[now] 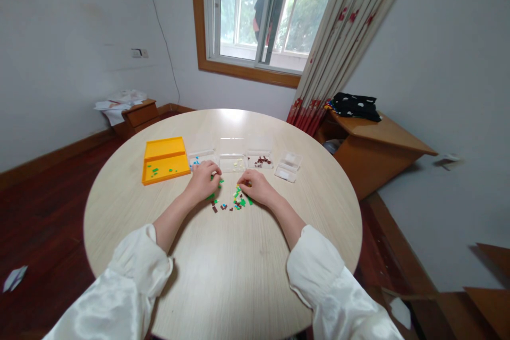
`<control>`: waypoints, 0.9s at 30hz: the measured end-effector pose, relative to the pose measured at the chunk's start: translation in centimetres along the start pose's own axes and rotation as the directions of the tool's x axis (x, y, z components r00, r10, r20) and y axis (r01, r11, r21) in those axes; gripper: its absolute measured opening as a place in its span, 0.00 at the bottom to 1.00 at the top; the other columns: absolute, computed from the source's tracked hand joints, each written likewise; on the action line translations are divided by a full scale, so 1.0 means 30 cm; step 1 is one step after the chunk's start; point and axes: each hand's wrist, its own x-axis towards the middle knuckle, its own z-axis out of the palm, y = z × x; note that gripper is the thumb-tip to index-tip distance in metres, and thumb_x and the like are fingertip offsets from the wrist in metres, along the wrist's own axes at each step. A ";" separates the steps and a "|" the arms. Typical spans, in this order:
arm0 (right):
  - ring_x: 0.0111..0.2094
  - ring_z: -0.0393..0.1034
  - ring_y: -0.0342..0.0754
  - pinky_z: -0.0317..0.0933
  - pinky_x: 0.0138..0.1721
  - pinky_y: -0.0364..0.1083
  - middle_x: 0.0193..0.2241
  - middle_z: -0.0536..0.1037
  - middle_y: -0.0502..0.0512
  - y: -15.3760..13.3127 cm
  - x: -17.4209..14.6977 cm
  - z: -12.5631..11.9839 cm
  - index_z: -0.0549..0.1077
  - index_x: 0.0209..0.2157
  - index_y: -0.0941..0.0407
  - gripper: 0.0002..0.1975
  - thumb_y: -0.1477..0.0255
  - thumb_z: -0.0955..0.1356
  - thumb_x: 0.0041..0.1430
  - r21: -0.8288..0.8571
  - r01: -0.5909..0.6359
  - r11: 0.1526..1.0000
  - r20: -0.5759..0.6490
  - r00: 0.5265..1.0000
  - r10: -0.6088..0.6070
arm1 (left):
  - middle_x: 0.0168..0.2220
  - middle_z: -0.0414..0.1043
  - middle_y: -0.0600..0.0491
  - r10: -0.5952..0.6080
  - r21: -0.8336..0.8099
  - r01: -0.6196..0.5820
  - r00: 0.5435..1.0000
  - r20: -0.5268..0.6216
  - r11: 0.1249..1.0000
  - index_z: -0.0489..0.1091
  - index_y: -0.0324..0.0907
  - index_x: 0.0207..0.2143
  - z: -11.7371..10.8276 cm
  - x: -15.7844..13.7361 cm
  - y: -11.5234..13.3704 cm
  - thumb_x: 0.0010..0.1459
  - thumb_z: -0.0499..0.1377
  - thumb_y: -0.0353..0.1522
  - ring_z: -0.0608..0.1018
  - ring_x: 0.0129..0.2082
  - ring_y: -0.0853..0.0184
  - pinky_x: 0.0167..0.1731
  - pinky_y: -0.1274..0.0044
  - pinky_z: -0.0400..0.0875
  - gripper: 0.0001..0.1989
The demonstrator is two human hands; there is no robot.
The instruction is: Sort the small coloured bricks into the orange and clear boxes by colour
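Round and pale, your table [223, 276] faces a window [243, 16]. Your left hand [203, 179] and right hand [257, 187] curl over loose bricks [242, 202] near the table's middle; whether either grips one cannot be told. Toward the far edge sit clear boxes [228, 163], with a yellow case [166, 149] leftward. Sweeping either hand sideways could scatter those small bricks.

We have a round, pale desk [231, 265] before us. Directly on it lie an open yellow box [165, 147], a row of clear trays [226, 164], a small clear case [292, 159] and, nearer us, scattered green, brown and yellow pieces [243, 202].
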 end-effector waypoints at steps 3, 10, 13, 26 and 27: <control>0.31 0.65 0.44 0.59 0.37 0.44 0.27 0.73 0.53 0.003 0.002 0.002 0.74 0.25 0.59 0.07 0.83 0.66 0.50 -0.006 -0.009 1.000 -0.031 0.999 0.009 | 0.35 0.72 0.49 0.004 -0.006 -0.004 1.000 -0.006 1.000 0.69 0.40 0.27 0.001 -0.002 -0.003 0.51 0.51 0.27 0.71 0.41 0.59 0.42 0.66 0.57 0.08; 0.29 0.67 0.44 0.60 0.35 0.44 0.29 0.76 0.53 0.008 0.005 -0.014 0.73 0.30 0.58 0.06 0.77 0.63 0.55 0.081 -0.069 0.994 -0.305 0.948 0.091 | 0.33 0.74 0.49 -0.137 -0.064 0.128 0.976 -0.168 0.990 0.70 0.41 0.28 -0.004 0.011 -0.028 0.51 0.50 0.28 0.73 0.38 0.61 0.42 0.67 0.58 0.09; 0.28 0.66 0.44 0.60 0.33 0.44 0.29 0.76 0.53 0.010 0.007 -0.014 0.72 0.30 0.58 0.07 0.76 0.63 0.55 0.091 -0.037 0.995 -0.348 0.935 0.067 | 0.31 0.74 0.50 -0.230 -0.133 0.204 0.944 -0.236 0.970 0.70 0.41 0.28 -0.012 0.019 -0.040 0.51 0.50 0.28 0.73 0.35 0.62 0.41 0.69 0.60 0.09; 0.36 0.67 0.49 0.62 0.41 0.49 0.33 0.73 0.59 0.055 0.014 -0.009 0.73 0.34 0.58 0.14 0.79 0.58 0.55 0.038 -0.025 0.999 -0.501 0.864 0.041 | 0.25 0.70 0.54 -0.473 -0.456 0.263 0.762 -0.442 0.850 0.68 0.42 0.27 -0.061 0.040 -0.103 0.47 0.49 0.30 0.72 0.29 0.66 0.35 0.75 0.64 0.08; 0.37 0.67 0.50 0.62 0.40 0.49 0.34 0.73 0.59 0.055 0.013 -0.008 0.73 0.35 0.58 0.14 0.79 0.58 0.55 0.047 -0.033 0.998 -0.496 0.867 0.052 | 0.26 0.70 0.54 -0.476 -0.464 0.258 0.756 -0.450 0.847 0.68 0.42 0.27 -0.063 0.040 -0.104 0.47 0.49 0.29 0.72 0.29 0.66 0.35 0.76 0.64 0.08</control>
